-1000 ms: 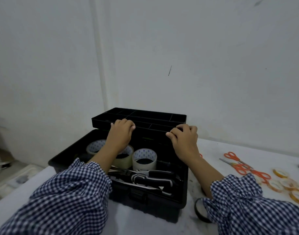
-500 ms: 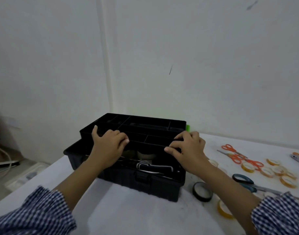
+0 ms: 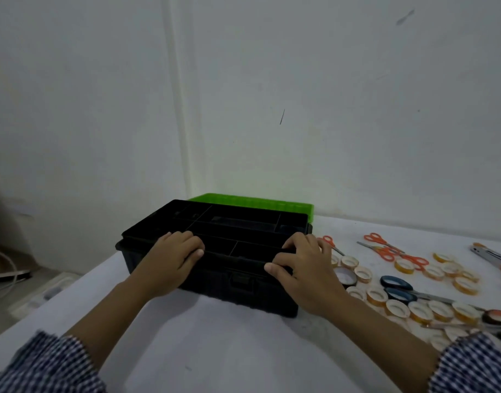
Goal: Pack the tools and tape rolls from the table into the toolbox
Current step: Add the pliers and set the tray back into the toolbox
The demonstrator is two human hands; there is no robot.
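Observation:
A black toolbox [image 3: 215, 282] stands on the white table [image 3: 229, 350] with a black divided tray [image 3: 243, 222] seated in its top. My left hand [image 3: 172, 258] grips the tray's front left rim, fingers curled over the edge. My right hand [image 3: 300, 265] grips the front right rim, thumb on the box's front. The green lid [image 3: 252, 201] lies open behind the box. The box's inside is hidden under the tray. Several small yellow tape rolls [image 3: 419, 307], a black tape roll [image 3: 344, 276], orange scissors [image 3: 385, 249] and blue-handled scissors [image 3: 399, 287] lie to the right.
A white wall rises close behind the box. A metal tool [image 3: 490, 255] lies at the table's far right edge. The table's left edge drops to the floor, where a cable [image 3: 8, 268] and white items lie.
The tray went down from above the open box and now sits in its top, covering the tape rolls and tools inside. Both hands came down with it; the view drew back.

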